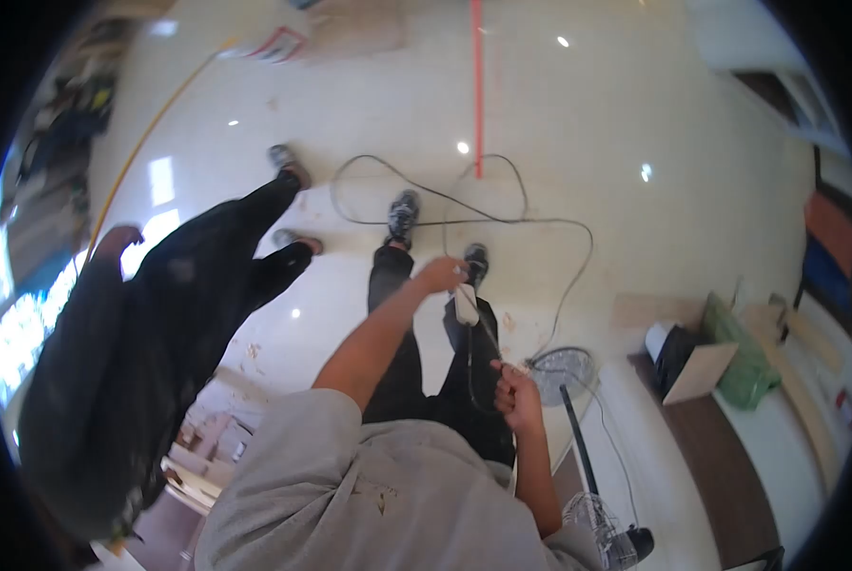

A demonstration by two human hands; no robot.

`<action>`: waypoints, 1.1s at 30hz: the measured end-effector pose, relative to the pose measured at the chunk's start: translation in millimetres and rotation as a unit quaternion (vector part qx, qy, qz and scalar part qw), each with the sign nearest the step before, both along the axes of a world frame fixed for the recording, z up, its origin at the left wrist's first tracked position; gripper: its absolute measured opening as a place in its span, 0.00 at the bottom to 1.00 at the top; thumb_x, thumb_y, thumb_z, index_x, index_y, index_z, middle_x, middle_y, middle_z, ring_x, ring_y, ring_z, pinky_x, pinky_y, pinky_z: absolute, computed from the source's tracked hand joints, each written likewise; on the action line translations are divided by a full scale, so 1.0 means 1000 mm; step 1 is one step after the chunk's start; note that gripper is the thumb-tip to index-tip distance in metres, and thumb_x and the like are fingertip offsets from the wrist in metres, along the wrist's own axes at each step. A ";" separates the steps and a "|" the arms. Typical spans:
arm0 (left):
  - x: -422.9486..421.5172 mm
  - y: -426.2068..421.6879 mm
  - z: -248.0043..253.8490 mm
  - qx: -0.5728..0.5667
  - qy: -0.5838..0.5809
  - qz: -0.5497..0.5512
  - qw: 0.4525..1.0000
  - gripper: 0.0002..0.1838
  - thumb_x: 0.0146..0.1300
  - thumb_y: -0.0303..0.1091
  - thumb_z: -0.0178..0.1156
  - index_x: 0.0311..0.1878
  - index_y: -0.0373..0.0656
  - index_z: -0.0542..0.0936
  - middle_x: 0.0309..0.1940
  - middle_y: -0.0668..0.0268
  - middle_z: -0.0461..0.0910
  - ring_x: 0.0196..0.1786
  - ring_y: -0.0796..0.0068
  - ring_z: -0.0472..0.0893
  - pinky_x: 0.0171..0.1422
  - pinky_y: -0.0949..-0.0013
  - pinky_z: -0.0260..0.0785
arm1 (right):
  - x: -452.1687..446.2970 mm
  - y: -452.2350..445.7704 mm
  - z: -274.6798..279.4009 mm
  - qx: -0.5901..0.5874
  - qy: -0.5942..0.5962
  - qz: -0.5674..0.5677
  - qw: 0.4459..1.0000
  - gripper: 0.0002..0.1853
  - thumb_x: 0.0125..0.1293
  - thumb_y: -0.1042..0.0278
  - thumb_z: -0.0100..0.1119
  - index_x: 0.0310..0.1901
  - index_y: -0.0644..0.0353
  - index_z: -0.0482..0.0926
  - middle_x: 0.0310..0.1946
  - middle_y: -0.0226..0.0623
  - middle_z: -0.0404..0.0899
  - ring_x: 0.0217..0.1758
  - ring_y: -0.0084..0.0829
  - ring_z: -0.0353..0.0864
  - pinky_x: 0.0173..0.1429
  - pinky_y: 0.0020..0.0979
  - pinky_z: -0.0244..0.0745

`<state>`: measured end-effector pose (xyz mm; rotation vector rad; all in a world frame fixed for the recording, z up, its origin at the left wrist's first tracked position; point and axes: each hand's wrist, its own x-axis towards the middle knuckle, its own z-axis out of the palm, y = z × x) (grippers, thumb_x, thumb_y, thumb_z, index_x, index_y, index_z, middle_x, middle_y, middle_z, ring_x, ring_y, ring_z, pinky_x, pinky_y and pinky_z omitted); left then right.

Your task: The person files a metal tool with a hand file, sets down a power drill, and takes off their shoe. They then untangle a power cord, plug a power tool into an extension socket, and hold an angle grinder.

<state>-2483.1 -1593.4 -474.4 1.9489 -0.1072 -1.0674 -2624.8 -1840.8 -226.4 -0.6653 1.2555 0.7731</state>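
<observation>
In front of my legs, my left hand (443, 275) is closed at the top end of a small white block (466, 305), perhaps a plug or power strip. My right hand (518, 398) is closed round a dark cable (486, 333) that runs up towards the white block. Part of the cable hangs in a loop between my hands. More dark cable (426, 193) lies in wide loops on the shiny floor around my shoes. Which part of the block my left fingers touch is hard to see.
Another person (159, 314) in dark clothes stands close on the left, near a yellow hose (145, 143). A standing fan (561, 376) is at my right. Further right, a green bag (749, 376) lies by boards. A red strip (478, 86) runs along the floor ahead.
</observation>
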 end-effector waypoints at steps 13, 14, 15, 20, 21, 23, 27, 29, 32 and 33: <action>0.321 -0.075 -0.280 0.062 0.029 0.122 0.990 0.45 0.64 0.59 0.71 0.82 0.61 0.67 0.77 0.46 0.65 0.79 0.44 0.65 0.79 0.49 0.65 | -0.041 -0.004 -0.067 -0.163 0.130 0.161 0.965 0.19 0.79 0.67 0.58 0.64 0.66 0.83 0.24 0.20 0.68 0.24 0.12 0.62 0.27 0.21 0.56; 0.331 -0.077 -0.291 0.056 0.052 0.136 0.988 0.45 0.65 0.58 0.70 0.83 0.59 0.66 0.78 0.48 0.65 0.79 0.46 0.66 0.79 0.48 0.66 | -0.054 -0.002 -0.076 -0.173 0.124 0.191 0.958 0.20 0.78 0.67 0.59 0.65 0.67 0.83 0.25 0.21 0.71 0.28 0.14 0.66 0.33 0.22 0.62; 0.341 -0.079 -0.301 0.049 0.074 0.151 0.985 0.45 0.65 0.57 0.70 0.83 0.58 0.65 0.78 0.49 0.65 0.79 0.48 0.67 0.79 0.47 0.66 | -0.059 -0.002 -0.085 -0.185 0.126 0.208 0.952 0.20 0.77 0.67 0.59 0.65 0.67 0.83 0.25 0.21 0.72 0.29 0.15 0.67 0.33 0.22 0.64; 0.342 -0.088 -0.326 -0.009 0.119 0.195 0.974 0.40 0.72 0.47 0.63 0.83 0.50 0.64 0.76 0.52 0.69 0.77 0.57 0.70 0.78 0.48 0.68 | -0.086 0.008 -0.096 -0.253 0.183 0.256 0.915 0.19 0.77 0.68 0.60 0.63 0.69 0.83 0.25 0.24 0.75 0.29 0.16 0.70 0.34 0.24 0.66; 0.345 -0.087 -0.328 -0.010 0.114 0.202 0.973 0.38 0.73 0.45 0.62 0.83 0.49 0.64 0.76 0.53 0.70 0.77 0.58 0.71 0.78 0.49 0.68 | -0.099 0.009 -0.095 -0.262 0.195 0.263 0.908 0.19 0.77 0.68 0.60 0.63 0.70 0.83 0.24 0.23 0.75 0.27 0.16 0.69 0.32 0.23 0.64; 0.341 -0.081 -0.340 -0.002 0.084 0.204 0.975 0.33 0.74 0.40 0.58 0.80 0.46 0.68 0.75 0.54 0.72 0.74 0.59 0.73 0.77 0.50 0.69 | -0.198 0.003 -0.088 -0.308 0.177 0.300 0.885 0.13 0.75 0.68 0.61 0.53 0.65 0.88 0.21 0.25 0.74 0.22 0.16 0.67 0.27 0.24 0.62; 0.344 -0.062 -0.355 -0.005 0.042 0.146 0.988 0.29 0.75 0.39 0.56 0.76 0.44 0.74 0.74 0.53 0.72 0.73 0.61 0.74 0.75 0.51 0.72 | -0.250 -0.011 -0.045 -0.253 0.361 0.141 0.886 0.07 0.74 0.67 0.63 0.46 0.58 0.87 0.17 0.22 0.67 0.14 0.17 0.60 0.18 0.26 0.54; 0.348 -0.065 -0.350 -0.020 0.052 0.162 0.985 0.27 0.74 0.39 0.56 0.74 0.44 0.76 0.73 0.52 0.73 0.72 0.62 0.74 0.73 0.53 0.74 | -0.267 -0.021 -0.030 -0.243 0.421 0.101 0.868 0.06 0.74 0.67 0.63 0.45 0.56 0.87 0.16 0.21 0.65 0.12 0.17 0.57 0.15 0.26 0.51; 0.347 -0.081 -0.311 -0.019 0.107 0.254 0.961 0.25 0.73 0.39 0.56 0.70 0.42 0.81 0.69 0.52 0.77 0.68 0.64 0.78 0.69 0.57 0.78 | -0.278 -0.027 -0.004 -0.247 0.466 0.085 0.845 0.05 0.74 0.67 0.63 0.46 0.55 0.86 0.16 0.21 0.65 0.12 0.17 0.55 0.14 0.25 0.49; 0.346 -0.083 -0.311 0.001 0.095 0.248 0.964 0.24 0.73 0.39 0.56 0.68 0.42 0.82 0.67 0.52 0.79 0.66 0.64 0.80 0.67 0.59 0.80 | -0.282 -0.026 -0.002 -0.250 0.472 0.099 0.840 0.05 0.74 0.67 0.63 0.45 0.55 0.86 0.16 0.21 0.65 0.12 0.17 0.55 0.14 0.25 0.49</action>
